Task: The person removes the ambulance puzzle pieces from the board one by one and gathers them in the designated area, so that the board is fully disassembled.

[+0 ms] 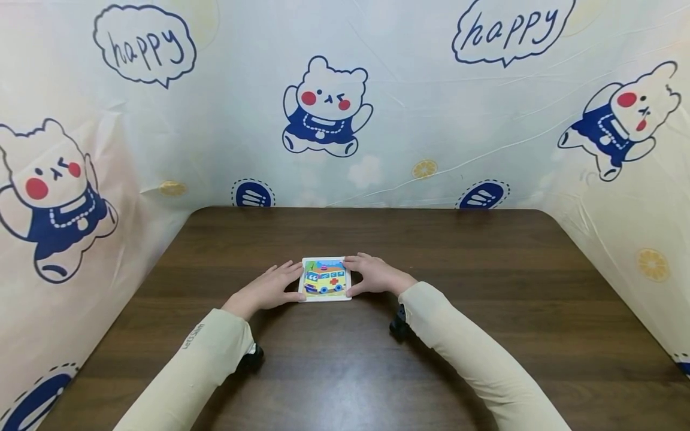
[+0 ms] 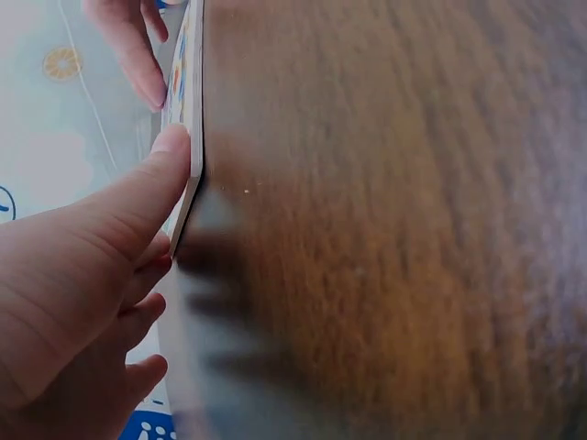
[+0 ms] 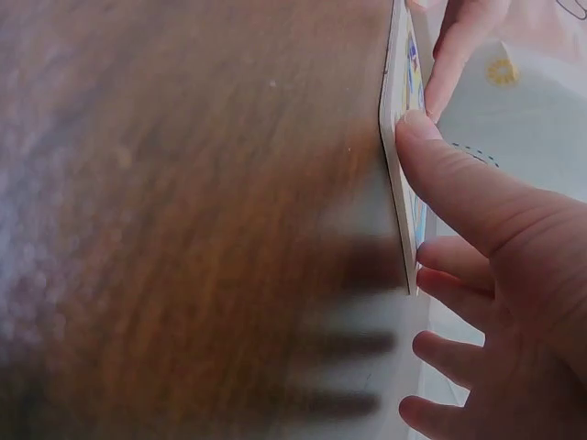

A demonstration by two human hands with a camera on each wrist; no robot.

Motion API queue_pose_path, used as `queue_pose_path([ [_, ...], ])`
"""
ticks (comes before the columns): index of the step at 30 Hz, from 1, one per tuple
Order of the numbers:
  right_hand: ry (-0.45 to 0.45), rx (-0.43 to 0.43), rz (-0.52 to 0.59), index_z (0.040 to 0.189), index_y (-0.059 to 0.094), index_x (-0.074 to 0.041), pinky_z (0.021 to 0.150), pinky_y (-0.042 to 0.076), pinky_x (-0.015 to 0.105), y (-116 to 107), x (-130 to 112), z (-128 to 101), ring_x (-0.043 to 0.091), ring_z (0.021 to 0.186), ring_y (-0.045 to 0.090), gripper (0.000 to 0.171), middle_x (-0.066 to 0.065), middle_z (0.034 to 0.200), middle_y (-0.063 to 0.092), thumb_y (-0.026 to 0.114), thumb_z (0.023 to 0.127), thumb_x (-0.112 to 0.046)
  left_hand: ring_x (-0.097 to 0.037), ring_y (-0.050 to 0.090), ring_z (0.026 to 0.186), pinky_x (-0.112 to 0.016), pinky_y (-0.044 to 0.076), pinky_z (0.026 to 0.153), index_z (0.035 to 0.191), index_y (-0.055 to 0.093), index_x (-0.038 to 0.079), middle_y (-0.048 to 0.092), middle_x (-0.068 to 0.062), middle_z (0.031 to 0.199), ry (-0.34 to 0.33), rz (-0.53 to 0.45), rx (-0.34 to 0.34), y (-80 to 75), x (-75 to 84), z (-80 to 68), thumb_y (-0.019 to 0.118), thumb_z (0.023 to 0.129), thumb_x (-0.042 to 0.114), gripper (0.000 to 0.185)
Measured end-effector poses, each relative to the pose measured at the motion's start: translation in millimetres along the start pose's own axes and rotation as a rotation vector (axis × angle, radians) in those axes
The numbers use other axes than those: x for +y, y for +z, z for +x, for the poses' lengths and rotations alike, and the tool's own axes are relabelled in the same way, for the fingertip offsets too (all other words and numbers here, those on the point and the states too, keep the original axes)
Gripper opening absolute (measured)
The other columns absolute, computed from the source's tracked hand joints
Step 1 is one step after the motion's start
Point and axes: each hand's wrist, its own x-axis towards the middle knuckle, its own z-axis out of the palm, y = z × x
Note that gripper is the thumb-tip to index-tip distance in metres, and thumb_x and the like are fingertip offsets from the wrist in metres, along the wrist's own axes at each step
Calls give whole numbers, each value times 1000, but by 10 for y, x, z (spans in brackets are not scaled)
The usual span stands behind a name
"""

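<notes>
A flat picture board (image 1: 325, 279) with a white border lies on the table, showing a yellow cartoon ambulance with a red cross. My left hand (image 1: 274, 287) rests at its left side, thumb on the near corner and forefinger by the far one. On the opposite side, my right hand (image 1: 377, 276) touches the board in the same way. Seen edge-on, the board (image 2: 194, 110) is thin and pale in the left wrist view. The left thumb (image 2: 151, 183) lies on its border. In the right wrist view the right thumb (image 3: 449, 170) does likewise, the other fingers spread apart.
The brown wooden table (image 1: 334, 365) extends all around the board. Behind it and at both sides hangs a pale curtain (image 1: 399, 120) printed with bears. A dark wrist camera (image 1: 399, 324) sits under the right cuff, another (image 1: 251, 359) under the left.
</notes>
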Motion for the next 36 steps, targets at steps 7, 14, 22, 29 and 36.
queue_pose_path([
  [7, 6, -1, 14, 145, 37, -13, 116, 20, 52, -14, 53, -46, 33, 144, 19, 77, 6, 153, 32, 69, 82, -43, -37, 18, 144, -55, 14, 116, 146, 32, 3, 30, -15, 153, -4, 8, 6, 15, 81, 38, 60, 88, 46, 77],
  [14, 9, -7, 28, 145, 37, -12, 115, 22, 51, -22, 149, -114, 33, 144, 19, 77, 7, 153, 31, 70, 82, -42, -37, 20, 143, -53, 17, 116, 145, 33, 3, 31, -16, 152, 22, 28, 19, 64, 181, 95, 59, 89, 46, 75],
  [22, 32, 2, 37, 145, 38, -14, 115, 22, 53, -20, 269, -232, 34, 144, 18, 77, 7, 153, 32, 70, 81, -43, -36, 23, 143, -50, 21, 116, 145, 34, 4, 30, -17, 152, 58, 48, 24, 117, 299, 152, 57, 90, 46, 73],
  [29, 36, 9, 32, 144, 39, -13, 114, 23, 55, -32, 361, -381, 35, 144, 18, 76, 8, 153, 32, 70, 82, -42, -35, 27, 142, -48, 25, 115, 144, 37, 5, 30, -15, 153, 120, 62, 30, 191, 424, 162, 58, 90, 45, 70],
  [36, 28, 11, 37, 144, 39, -10, 112, 23, 58, -79, 447, -545, 39, 143, 19, 77, 12, 152, 33, 70, 81, -44, -35, 33, 139, -48, 28, 114, 141, 41, 2, 36, -18, 149, 258, 98, 72, 232, 537, 144, 59, 92, 37, 63],
])
